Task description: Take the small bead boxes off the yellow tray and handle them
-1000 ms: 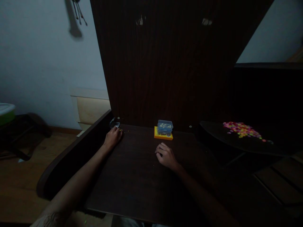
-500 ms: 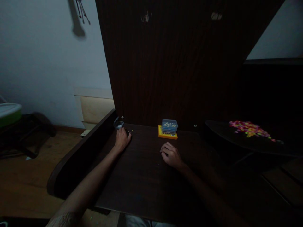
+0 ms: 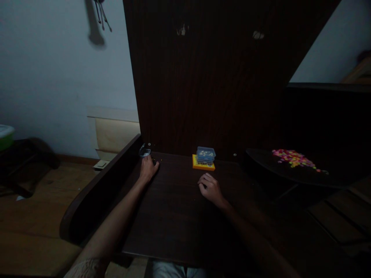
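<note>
Left hand (image 3: 148,170) lies flat beside a small grey box (image 3: 144,152) (touching unclear), right hand (image 3: 210,189) loosely curled, holding nothing

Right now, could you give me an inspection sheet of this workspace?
Surface: dark wooden desk, dimly lit.
Job's things: small grey item in the back left corner; blue box stacked on an orange box.
Clutter: pile of coloured pieces on a side shelf.
Hands: left hand beside the grey item; right hand curled on the desk.
Cables: nothing seen.
Surroundings: pale wall, wooden floor.
</note>
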{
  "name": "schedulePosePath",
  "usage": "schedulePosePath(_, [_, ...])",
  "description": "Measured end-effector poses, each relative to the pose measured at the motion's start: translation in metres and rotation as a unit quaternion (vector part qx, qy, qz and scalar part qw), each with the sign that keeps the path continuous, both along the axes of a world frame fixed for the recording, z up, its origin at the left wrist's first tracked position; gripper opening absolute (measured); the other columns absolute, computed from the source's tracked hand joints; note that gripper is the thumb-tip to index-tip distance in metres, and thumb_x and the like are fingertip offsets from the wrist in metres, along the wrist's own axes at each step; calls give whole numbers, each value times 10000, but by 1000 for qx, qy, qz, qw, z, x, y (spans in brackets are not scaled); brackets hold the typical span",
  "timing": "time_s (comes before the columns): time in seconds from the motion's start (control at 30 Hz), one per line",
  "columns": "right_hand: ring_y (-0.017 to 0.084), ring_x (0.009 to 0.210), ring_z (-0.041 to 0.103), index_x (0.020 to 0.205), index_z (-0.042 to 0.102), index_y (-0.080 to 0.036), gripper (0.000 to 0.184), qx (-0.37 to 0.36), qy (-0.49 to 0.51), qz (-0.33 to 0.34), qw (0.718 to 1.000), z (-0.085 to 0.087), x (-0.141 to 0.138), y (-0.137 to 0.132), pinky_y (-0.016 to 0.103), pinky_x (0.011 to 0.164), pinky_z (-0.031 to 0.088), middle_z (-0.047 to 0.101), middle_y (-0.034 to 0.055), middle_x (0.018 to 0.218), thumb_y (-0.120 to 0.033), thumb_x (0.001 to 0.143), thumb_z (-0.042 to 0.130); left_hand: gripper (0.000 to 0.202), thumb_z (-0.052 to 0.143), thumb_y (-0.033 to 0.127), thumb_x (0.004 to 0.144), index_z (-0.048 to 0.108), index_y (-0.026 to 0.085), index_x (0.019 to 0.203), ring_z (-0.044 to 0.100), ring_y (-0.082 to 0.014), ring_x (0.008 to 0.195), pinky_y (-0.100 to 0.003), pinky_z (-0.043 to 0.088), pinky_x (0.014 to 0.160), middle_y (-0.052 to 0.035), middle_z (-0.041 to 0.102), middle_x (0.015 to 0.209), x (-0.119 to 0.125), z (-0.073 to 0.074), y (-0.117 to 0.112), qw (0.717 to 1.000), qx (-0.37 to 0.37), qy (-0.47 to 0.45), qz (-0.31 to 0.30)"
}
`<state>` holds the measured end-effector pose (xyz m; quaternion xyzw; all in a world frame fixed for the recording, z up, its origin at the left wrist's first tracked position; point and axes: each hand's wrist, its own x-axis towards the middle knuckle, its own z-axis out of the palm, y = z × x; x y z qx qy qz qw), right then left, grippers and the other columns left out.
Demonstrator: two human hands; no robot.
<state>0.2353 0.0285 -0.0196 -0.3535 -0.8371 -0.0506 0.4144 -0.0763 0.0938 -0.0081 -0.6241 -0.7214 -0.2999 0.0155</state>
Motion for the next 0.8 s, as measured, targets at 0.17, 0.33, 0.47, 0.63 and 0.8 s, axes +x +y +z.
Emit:
schedulePosePath(0.17, [166,673,537,637,606,-192,245,4,11,-10,1000,1,2,0,292,632,447,599,35,677,-25,771,488,413,541,309,834,520,56,1160,543,-319,1153,-426,454,972,-223,594,1182,2,1,-2,1000,-10,-9,-5])
schedulePosePath(0.33, [170,674,544,625,611,-194,250,0,22,-16,1000,-2,5,1,300,642,452,597,37,670,-21,760,491,355,529,307,843,543,80,1116,552,-305,1144,-404,454,974,-200,609,1161,3,-1,-1,1000,-17,-16,-14])
schedulePosePath(0.47, [168,668,540,623,614,-198,253,-2,27,-21,999,-3,5,2,304,648,456,596,34,664,-32,767,489,369,537,288,842,533,83,1148,546,-305,1166,-412,453,986,-204,606,1175,4,-1,2,999,-23,-18,-32])
schedulePosePath(0.63, [164,673,538,640,613,-200,249,-8,13,-9,1000,-3,3,3,291,632,454,592,35,672,-36,777,486,416,547,290,843,519,78,1199,542,-284,1187,-388,437,1022,-204,585,1234,8,1,10,997,-33,-21,-59])
schedulePosePath(0.8, [166,693,537,656,613,-193,230,-11,-17,9,1000,-4,3,3,286,629,444,593,40,692,-47,787,493,389,554,314,840,553,80,1151,560,-276,1150,-383,444,1004,-195,601,1200,8,2,19,997,-41,-30,-59])
